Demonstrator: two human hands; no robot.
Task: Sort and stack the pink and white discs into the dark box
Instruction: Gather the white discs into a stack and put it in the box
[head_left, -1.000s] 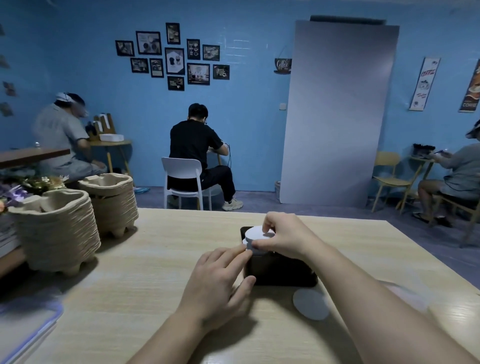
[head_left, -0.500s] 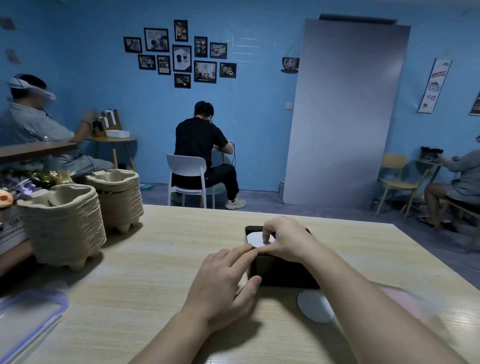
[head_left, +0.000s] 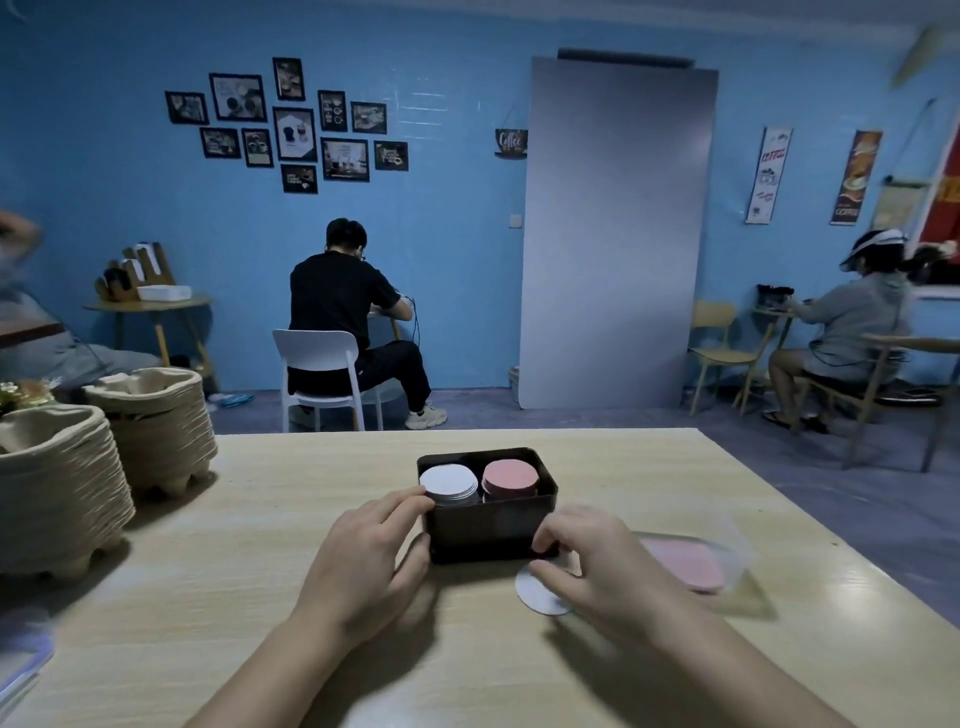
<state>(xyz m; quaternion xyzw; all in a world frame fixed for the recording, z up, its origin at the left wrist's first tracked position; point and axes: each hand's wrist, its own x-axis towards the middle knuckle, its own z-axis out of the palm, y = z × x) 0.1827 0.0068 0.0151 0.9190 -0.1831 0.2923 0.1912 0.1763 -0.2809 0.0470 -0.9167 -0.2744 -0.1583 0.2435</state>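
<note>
The dark box (head_left: 491, 535) stands mid-table. Inside it a stack of white discs (head_left: 448, 480) fills the left half and a stack of pink discs (head_left: 510, 477) the right half. My left hand (head_left: 363, 561) rests against the box's near left corner, fingertips on the left wall and thumb along the front. My right hand (head_left: 597, 571) is just in front of the box's right corner. Its thumb and bent fingers pinch the far edge of a loose white disc (head_left: 537, 597) that lies on the table.
A clear plastic container (head_left: 727, 545) holding pink discs (head_left: 685, 566) lies right of my right hand. Two stacks of pulp trays (head_left: 156, 431) stand at the table's left. A blue-rimmed lid (head_left: 21, 670) sits at the near left edge. People sit at other tables behind.
My right hand left the white stack in the box and came down to the loose white disc on the table. The left hand stayed at the box. My view swung right.
</note>
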